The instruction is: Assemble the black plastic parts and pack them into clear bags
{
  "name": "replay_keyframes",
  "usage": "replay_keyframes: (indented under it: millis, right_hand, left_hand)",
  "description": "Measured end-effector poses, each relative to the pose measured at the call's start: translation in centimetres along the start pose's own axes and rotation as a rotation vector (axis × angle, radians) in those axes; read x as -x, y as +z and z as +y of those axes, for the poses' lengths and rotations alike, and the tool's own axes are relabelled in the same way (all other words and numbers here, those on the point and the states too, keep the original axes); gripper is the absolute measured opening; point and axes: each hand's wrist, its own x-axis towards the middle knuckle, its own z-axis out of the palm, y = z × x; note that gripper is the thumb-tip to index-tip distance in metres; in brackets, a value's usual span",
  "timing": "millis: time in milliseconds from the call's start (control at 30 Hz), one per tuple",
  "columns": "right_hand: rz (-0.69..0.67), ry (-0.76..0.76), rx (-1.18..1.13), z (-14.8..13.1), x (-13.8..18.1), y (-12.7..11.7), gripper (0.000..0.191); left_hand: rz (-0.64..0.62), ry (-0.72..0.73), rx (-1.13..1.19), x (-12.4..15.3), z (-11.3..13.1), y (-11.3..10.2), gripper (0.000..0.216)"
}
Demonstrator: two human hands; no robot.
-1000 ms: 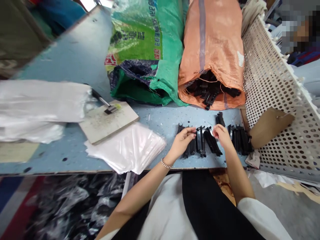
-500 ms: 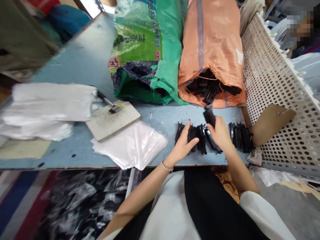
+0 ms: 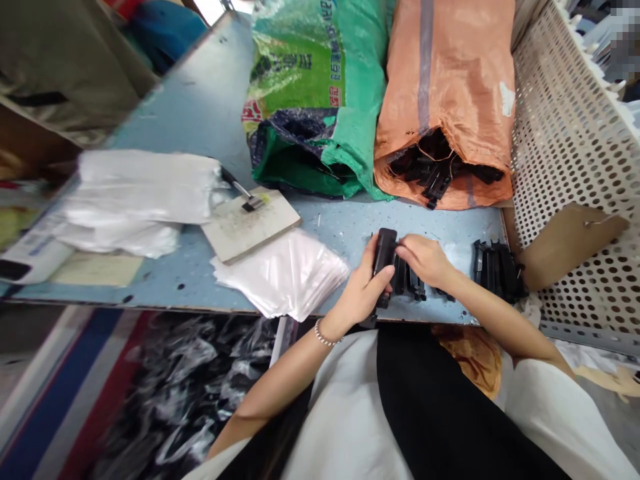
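My left hand (image 3: 364, 287) is wrapped round a long black plastic part (image 3: 385, 253), held tilted upward over the front of the table, with the thumb across its lower half. Fingers of my right hand (image 3: 424, 259) are pinched together at that part's right edge; their exact hold is partly hidden. Below and between my hands lie more black plastic parts (image 3: 415, 283), side by side and partly covered. A further group of black parts (image 3: 496, 270) stands in a row to the right of my right hand.
An orange woven sack (image 3: 445, 80) with black parts in its mouth lies at the back, beside a green sack (image 3: 360, 133). Clear plastic bags (image 3: 285, 273) are fanned under a board (image 3: 250, 230) with a black-handled tool (image 3: 245, 193). A perforated white panel (image 3: 575, 133) bounds the right.
My left hand has closed round a black part, where it was spread over the row before. My right hand, earlier raising a black part, has come across to the left hand. The view has shifted.
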Motion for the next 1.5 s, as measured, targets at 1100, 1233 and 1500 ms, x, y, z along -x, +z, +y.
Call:
replay_keyframes:
  millis: [1100,1233,1500]
  right_hand:
    - [-0.068,-0.622,0.483,-2.8,4.1,5.4,0.039]
    - [-0.051,-0.674,0.503,-1.8,4.4,5.4,0.041]
    - [-0.087,-0.199,0.423,1.2,6.3,3.8,0.042]
  left_hand:
    - [0.157,-0.111,0.228,-1.3,-1.1,-2.1,0.042]
    - [0.181,-0.192,0.333,-1.4,-2.1,-1.3,0.037]
    - [0.297,-0.008,0.128,-3.5,-4.0,-3.5,0.05]
